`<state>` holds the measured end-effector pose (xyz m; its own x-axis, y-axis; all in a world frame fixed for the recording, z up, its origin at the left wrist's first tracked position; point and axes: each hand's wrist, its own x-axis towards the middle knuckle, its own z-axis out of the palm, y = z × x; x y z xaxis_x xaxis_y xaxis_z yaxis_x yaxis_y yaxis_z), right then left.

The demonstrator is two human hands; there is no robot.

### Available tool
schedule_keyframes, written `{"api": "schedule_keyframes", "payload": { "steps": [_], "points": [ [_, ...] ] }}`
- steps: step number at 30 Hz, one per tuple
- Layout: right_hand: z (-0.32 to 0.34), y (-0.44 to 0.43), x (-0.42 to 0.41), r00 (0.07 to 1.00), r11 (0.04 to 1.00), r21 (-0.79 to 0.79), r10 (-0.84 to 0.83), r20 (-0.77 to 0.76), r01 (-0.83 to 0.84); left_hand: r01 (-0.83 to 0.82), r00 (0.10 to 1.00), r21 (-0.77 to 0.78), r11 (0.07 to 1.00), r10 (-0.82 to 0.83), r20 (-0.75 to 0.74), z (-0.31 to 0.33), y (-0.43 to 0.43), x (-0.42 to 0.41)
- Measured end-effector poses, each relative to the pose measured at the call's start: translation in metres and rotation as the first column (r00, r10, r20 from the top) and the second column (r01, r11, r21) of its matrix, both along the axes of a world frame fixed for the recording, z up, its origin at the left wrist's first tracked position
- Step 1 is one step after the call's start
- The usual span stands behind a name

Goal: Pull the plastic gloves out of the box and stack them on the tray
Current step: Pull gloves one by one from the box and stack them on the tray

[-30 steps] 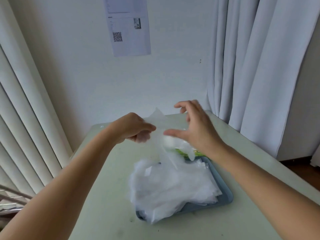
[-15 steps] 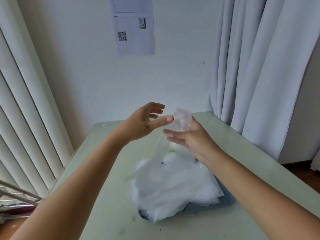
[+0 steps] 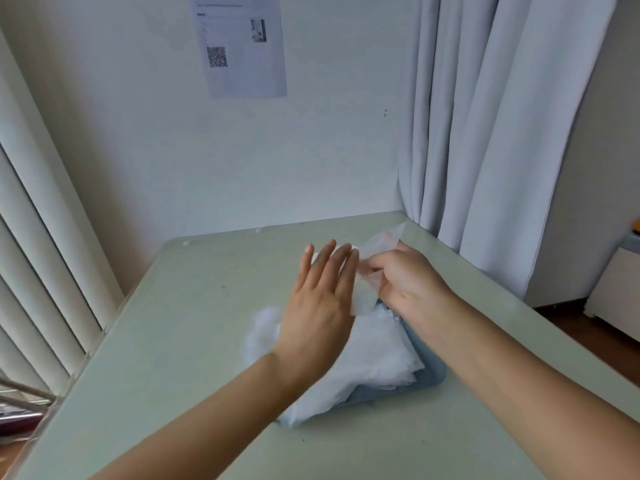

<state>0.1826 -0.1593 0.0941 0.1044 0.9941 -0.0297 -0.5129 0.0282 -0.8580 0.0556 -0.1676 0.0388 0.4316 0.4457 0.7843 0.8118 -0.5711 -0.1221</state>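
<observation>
Glove [image 3: 364,301] — right hand [image 3: 410,282] pinching, pile [image 3: 375,358] overhanging tray [image 3: 434,374]

I'm seeing a pale green table [image 3: 173,341], QR-code sheet [image 3: 242,46] on the wall, grey curtain [image 3: 485,133] right, blinds [image 3: 34,254] left.

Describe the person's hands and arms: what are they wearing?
Nothing is worn. The left hand and right hand have no gloves, rings or watch, and the left forearm and right forearm show no sleeves up to the picture's edge.
</observation>
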Motion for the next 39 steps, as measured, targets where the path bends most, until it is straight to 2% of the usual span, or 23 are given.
{"api": "schedule_keyframes", "payload": {
  "steps": [3, 4, 6, 7, 9, 11, 12, 14, 17, 19, 21, 24, 26, 28, 30, 32, 33, 34, 35, 37, 39],
  "points": [
    [0.001, -0.009, 0.006, 0.996, 0.996, -0.03, 0.087, -0.013, -0.087, 0.098, 0.99, 0.074, 0.992, -0.105, 0.09, 0.008, 0.01, -0.007],
    [0.0, -0.011, 0.011, 0.992, 0.991, -0.047, 0.124, 0.03, -0.122, 0.127, 0.985, 0.046, 0.991, -0.131, 0.111, 0.013, 0.009, -0.009],
    [-0.001, -0.014, 0.024, 0.954, 0.982, -0.1, 0.179, 0.24, -0.159, 0.219, 0.95, -0.206, 0.954, -0.161, 0.267, 0.03, -0.002, -0.012],
    [-0.001, -0.014, 0.033, 0.904, 0.982, -0.11, 0.185, 0.384, -0.154, 0.27, 0.923, -0.392, 0.879, -0.12, 0.367, 0.04, -0.006, -0.014],
    [-0.004, -0.012, 0.047, 0.81, 0.985, -0.073, 0.171, 0.56, -0.158, 0.391, 0.863, -0.674, 0.627, 0.004, 0.504, 0.054, -0.003, -0.021],
    [-0.007, -0.008, 0.057, 0.783, 0.947, -0.082, 0.304, 0.542, -0.311, 0.548, 0.774, -0.758, 0.355, 0.127, 0.62, 0.06, 0.009, -0.029],
    [-0.013, -0.003, 0.06, 0.77, 0.915, -0.114, 0.389, 0.506, -0.388, 0.592, 0.744, -0.76, 0.268, 0.181, 0.643, 0.061, 0.015, -0.031],
    [-0.028, 0.011, 0.065, 0.767, 0.869, -0.169, 0.491, 0.414, -0.465, 0.628, 0.716, -0.758, 0.175, 0.251, 0.651, 0.058, 0.026, -0.034],
    [-0.047, 0.026, 0.062, 0.804, 0.882, -0.242, 0.47, 0.365, -0.405, 0.643, 0.702, -0.763, 0.069, 0.344, 0.623, 0.043, 0.04, -0.039],
    [-0.057, 0.032, 0.059, 0.789, 0.906, -0.274, 0.417, 0.451, -0.322, 0.602, 0.736, -0.798, -0.006, 0.391, 0.553, 0.03, 0.052, -0.043],
    [-0.069, 0.037, 0.056, 0.704, 0.925, -0.281, 0.377, 0.602, -0.255, 0.503, 0.807, -0.86, -0.089, 0.406, 0.43, 0.016, 0.064, -0.047],
    [-0.093, 0.042, 0.051, 0.599, 0.947, -0.277, 0.316, 0.736, -0.159, 0.415, 0.836, -0.892, -0.18, 0.462, 0.296, 0.002, 0.077, -0.051],
    [-0.106, 0.042, 0.048, 0.565, 0.954, -0.279, 0.29, 0.772, -0.107, 0.327, 0.879, -0.935, -0.136, 0.409, 0.247, -0.002, 0.084, -0.057],
    [-0.113, 0.042, 0.047, 0.572, 0.952, -0.297, 0.281, 0.77, -0.069, 0.209, 0.9, -0.978, 0.014, 0.389, 0.198, -0.002, 0.089, -0.064],
    [-0.117, 0.042, 0.045, 0.589, 0.946, -0.316, 0.295, 0.753, -0.07, 0.001, 0.902, -0.96, 0.281, 0.415, 0.122, 0.001, 0.089, -0.067],
    [-0.12, 0.044, 0.045, 0.577, 0.944, -0.321, 0.306, 0.757, -0.079, -0.205, 0.913, -0.77, 0.604, 0.402, 0.072, 0.003, 0.083, -0.061],
    [-0.121, 0.045, 0.045, 0.568, 0.944, -0.32, 0.309, 0.763, -0.084, -0.189, 0.93, -0.669, 0.719, 0.349, 0.113, 0.006, 0.074, -0.054],
    [-0.121, 0.046, 0.045, 0.558, 0.943, -0.321, 0.312, 0.769, -0.085, -0.104, 0.951, -0.584, 0.805, 0.252, 0.177, 0.006, 0.064, -0.044],
    [-0.121, 0.047, 0.046, 0.552, 0.943, -0.322, 0.313, 0.773, -0.084, 0.004, 0.967, -0.507, 0.862, 0.126, 0.222, 0.003, 0.053, -0.034],
    [-0.123, 0.049, 0.047, 0.549, 0.942, -0.325, 0.314, 0.774, -0.081, 0.136, 0.987, -0.409, 0.902, -0.088, 0.133, -0.013, 0.033, -0.012],
    [-0.125, 0.05, 0.048, 0.524, 0.943, -0.328, 0.312, 0.793, -0.065, 0.171, 0.981, -0.448, 0.877, -0.194, -0.005, -0.035, 0.022, 0.004]
  ]
}}
